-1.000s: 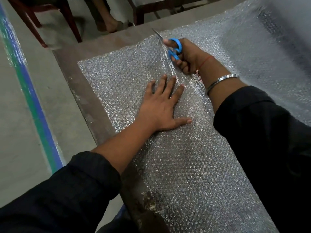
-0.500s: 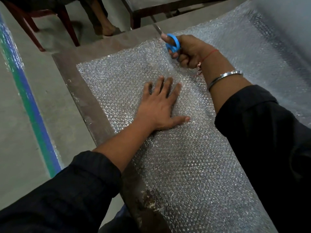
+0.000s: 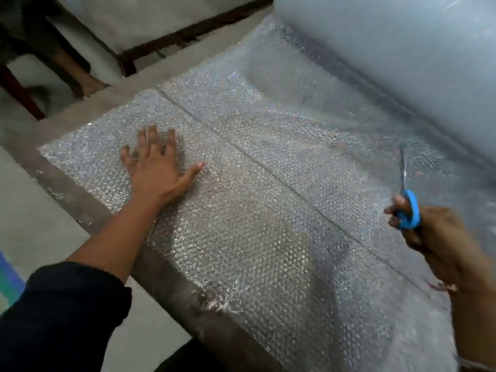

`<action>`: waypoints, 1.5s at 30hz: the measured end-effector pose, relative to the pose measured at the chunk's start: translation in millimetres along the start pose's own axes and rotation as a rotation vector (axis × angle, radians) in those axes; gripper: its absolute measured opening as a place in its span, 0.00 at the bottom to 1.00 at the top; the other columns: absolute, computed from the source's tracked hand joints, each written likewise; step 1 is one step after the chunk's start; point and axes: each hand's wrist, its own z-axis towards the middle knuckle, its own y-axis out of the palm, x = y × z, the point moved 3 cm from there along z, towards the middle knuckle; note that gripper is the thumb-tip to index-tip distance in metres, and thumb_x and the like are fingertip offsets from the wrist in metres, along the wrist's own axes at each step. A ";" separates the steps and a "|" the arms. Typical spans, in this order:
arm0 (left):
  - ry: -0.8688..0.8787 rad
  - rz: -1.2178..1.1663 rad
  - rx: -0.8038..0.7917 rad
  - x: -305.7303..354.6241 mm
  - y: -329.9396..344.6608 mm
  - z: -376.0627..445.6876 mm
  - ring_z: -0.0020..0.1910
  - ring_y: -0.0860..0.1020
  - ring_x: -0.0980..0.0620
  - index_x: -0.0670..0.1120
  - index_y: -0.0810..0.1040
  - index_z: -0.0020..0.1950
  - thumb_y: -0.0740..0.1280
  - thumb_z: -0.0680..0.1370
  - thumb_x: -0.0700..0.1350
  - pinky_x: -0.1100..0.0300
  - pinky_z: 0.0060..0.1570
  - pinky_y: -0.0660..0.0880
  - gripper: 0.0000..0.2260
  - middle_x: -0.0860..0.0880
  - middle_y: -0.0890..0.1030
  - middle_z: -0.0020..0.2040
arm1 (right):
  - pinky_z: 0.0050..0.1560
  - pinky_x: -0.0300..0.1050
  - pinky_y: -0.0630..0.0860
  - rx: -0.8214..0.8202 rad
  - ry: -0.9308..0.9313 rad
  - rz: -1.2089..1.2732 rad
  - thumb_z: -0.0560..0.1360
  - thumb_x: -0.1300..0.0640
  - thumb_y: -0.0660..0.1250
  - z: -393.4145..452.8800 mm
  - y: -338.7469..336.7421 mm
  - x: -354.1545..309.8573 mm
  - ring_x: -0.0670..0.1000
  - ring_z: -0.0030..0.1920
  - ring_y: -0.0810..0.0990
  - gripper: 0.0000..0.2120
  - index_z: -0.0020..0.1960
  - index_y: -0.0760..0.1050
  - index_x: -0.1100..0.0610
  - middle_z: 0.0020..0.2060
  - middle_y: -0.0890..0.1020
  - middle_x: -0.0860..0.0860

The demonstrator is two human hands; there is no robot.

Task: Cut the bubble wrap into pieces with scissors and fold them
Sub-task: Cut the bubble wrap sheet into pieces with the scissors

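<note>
A cut piece of bubble wrap (image 3: 241, 237) lies flat on the worn table (image 3: 67, 194), separated by a straight cut line from the sheet (image 3: 308, 146) that runs to the big roll (image 3: 389, 49) at the upper right. My left hand (image 3: 155, 165) presses flat on the cut piece near its far left corner, fingers spread. My right hand (image 3: 440, 242) grips the blue-handled scissors (image 3: 408, 208) at the right edge of the view, above the sheet, blades pointing up and away.
The table's left edge drops to a grey floor with a blue and green stripe (image 3: 8, 275). Dark red chair legs (image 3: 18, 95) and a person's bare foot (image 3: 91, 87) stand beyond the far corner. Another table (image 3: 150, 28) sits further back.
The scissors left the far edge of the wrap and my right hand pulled them back to the right. My left hand slid further left on the piece. The view swung right, showing the roll.
</note>
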 end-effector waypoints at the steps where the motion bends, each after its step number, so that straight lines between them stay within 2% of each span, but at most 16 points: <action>1: 0.018 -0.001 0.019 6.4 -4.0 -2.5 0.86 0.39 0.39 0.52 0.40 0.88 0.40 0.74 0.84 0.27 0.79 0.41 0.51 0.41 0.40 0.88 | 0.22 0.32 0.60 0.067 0.026 0.010 0.56 0.29 0.83 -24.8 -27.7 21.5 0.46 0.26 0.68 0.28 0.42 0.89 0.52 0.38 0.83 0.55; 5: 0.135 0.019 0.072 50.0 -6.7 -26.2 0.86 0.47 0.36 0.50 0.49 0.88 0.44 0.76 0.81 0.27 0.78 0.47 0.49 0.38 0.48 0.87 | 0.22 0.29 0.65 0.397 0.139 0.032 0.82 0.53 0.71 -109.4 -122.1 122.5 0.42 0.24 0.75 0.10 0.54 0.86 0.60 0.32 0.85 0.49; 8: 0.233 0.012 0.072 93.5 5.0 -61.1 0.85 0.52 0.33 0.47 0.55 0.87 0.48 0.77 0.79 0.27 0.76 0.52 0.48 0.35 0.53 0.86 | 0.24 0.28 0.68 0.578 0.174 0.014 0.84 0.61 0.67 -169.6 -161.3 190.0 0.39 0.24 0.77 0.09 0.59 0.84 0.65 0.37 0.86 0.51; 10: 0.320 0.002 0.051 124.1 16.4 -91.4 0.84 0.54 0.33 0.46 0.56 0.86 0.49 0.78 0.77 0.27 0.75 0.55 0.47 0.35 0.54 0.86 | 0.27 0.32 0.72 0.696 0.191 0.002 0.84 0.67 0.66 -200.9 -173.9 226.6 0.38 0.26 0.79 0.08 0.55 0.84 0.68 0.42 0.86 0.56; 13: 0.487 0.018 -0.007 170.5 39.0 -147.5 0.84 0.56 0.33 0.46 0.57 0.86 0.51 0.78 0.76 0.28 0.75 0.59 0.46 0.36 0.56 0.86 | 0.36 0.44 0.72 0.871 0.148 -0.041 0.81 0.65 0.69 -236.1 -178.4 271.5 0.38 0.26 0.77 0.11 0.41 0.82 0.68 0.31 0.85 0.53; 15: 0.573 0.045 -0.058 187.8 54.7 -180.3 0.83 0.59 0.34 0.46 0.58 0.86 0.49 0.78 0.76 0.31 0.75 0.62 0.46 0.37 0.58 0.86 | 0.33 0.42 0.77 0.960 0.062 -0.035 0.82 0.64 0.68 -239.1 -163.3 282.8 0.39 0.30 0.80 0.07 0.48 0.84 0.62 0.33 0.85 0.55; 16: 0.624 0.060 -0.079 198.6 62.7 -197.7 0.83 0.59 0.35 0.47 0.58 0.87 0.48 0.78 0.76 0.32 0.76 0.63 0.46 0.38 0.58 0.86 | 0.36 0.38 0.78 1.011 0.021 -0.018 0.84 0.65 0.67 -241.8 -157.5 290.0 0.44 0.35 0.85 0.08 0.51 0.84 0.59 0.38 0.86 0.60; 18: 0.703 0.073 -0.106 212.1 76.2 -224.1 0.85 0.57 0.38 0.48 0.54 0.88 0.46 0.79 0.77 0.34 0.78 0.61 0.46 0.40 0.56 0.87 | 0.42 0.46 0.79 1.094 -0.035 -0.034 0.85 0.56 0.68 -239.3 -145.5 308.5 0.60 0.42 0.86 0.10 0.46 0.81 0.56 0.41 0.86 0.64; 21: 0.794 0.104 -0.135 220.3 92.1 -248.8 0.87 0.49 0.40 0.48 0.49 0.89 0.46 0.80 0.77 0.36 0.81 0.54 0.46 0.40 0.51 0.88 | 0.52 0.63 0.81 1.093 -0.024 -0.062 0.82 0.32 0.63 -231.5 -125.4 336.2 0.56 0.48 0.84 0.26 0.53 0.80 0.55 0.48 0.86 0.58; 23: 0.831 0.144 -0.130 218.8 100.6 -258.4 0.87 0.46 0.41 0.47 0.48 0.89 0.46 0.80 0.77 0.36 0.82 0.51 0.46 0.40 0.50 0.88 | 0.67 0.62 0.80 1.050 -0.046 -0.112 0.81 0.33 0.62 -230.2 -115.0 342.6 0.57 0.65 0.83 0.31 0.68 0.80 0.57 0.67 0.83 0.59; 26: 0.834 0.150 -0.118 215.2 104.2 -262.1 0.87 0.45 0.42 0.47 0.49 0.89 0.45 0.80 0.76 0.36 0.82 0.50 0.46 0.40 0.50 0.88 | 0.69 0.61 0.78 1.002 -0.037 -0.155 0.78 0.34 0.61 -234.8 -106.7 346.9 0.58 0.69 0.81 0.35 0.73 0.78 0.59 0.75 0.78 0.57; 32: 0.825 0.166 -0.120 208.8 104.5 -267.7 0.87 0.45 0.42 0.49 0.48 0.89 0.43 0.79 0.78 0.38 0.83 0.47 0.46 0.41 0.50 0.88 | 0.67 0.58 0.80 1.019 -0.066 -0.149 0.80 0.37 0.66 -238.6 -112.3 363.9 0.56 0.65 0.83 0.31 0.73 0.78 0.58 0.70 0.82 0.57; 35: 0.818 0.161 -0.119 208.5 104.6 -271.0 0.87 0.46 0.42 0.49 0.49 0.89 0.43 0.79 0.78 0.39 0.83 0.48 0.47 0.41 0.51 0.88 | 0.56 0.50 0.77 0.987 -0.088 -0.156 0.81 0.33 0.65 -238.5 -113.7 372.8 0.48 0.53 0.77 0.29 0.68 0.79 0.56 0.58 0.82 0.54; 40: 0.817 0.121 -0.105 202.8 101.8 -277.8 0.87 0.44 0.43 0.50 0.48 0.89 0.44 0.79 0.78 0.38 0.83 0.47 0.46 0.41 0.49 0.88 | 0.50 0.46 0.76 1.011 -0.135 -0.196 0.82 0.39 0.65 -240.4 -114.9 371.2 0.45 0.47 0.75 0.22 0.64 0.79 0.56 0.52 0.79 0.46; 43: 0.828 0.098 -0.097 204.0 96.1 -279.2 0.87 0.43 0.43 0.50 0.48 0.89 0.45 0.79 0.78 0.38 0.83 0.44 0.46 0.41 0.48 0.88 | 0.56 0.52 0.79 1.030 -0.117 -0.214 0.81 0.36 0.64 -243.9 -116.6 366.2 0.51 0.53 0.80 0.27 0.67 0.79 0.57 0.60 0.83 0.60; 45: 0.844 0.103 -0.106 204.6 93.7 -277.0 0.87 0.42 0.44 0.49 0.48 0.89 0.45 0.79 0.78 0.38 0.83 0.43 0.47 0.41 0.47 0.88 | 0.65 0.59 0.81 1.053 -0.107 -0.183 0.82 0.40 0.68 -250.0 -119.3 357.7 0.60 0.62 0.83 0.26 0.71 0.79 0.59 0.66 0.82 0.62</action>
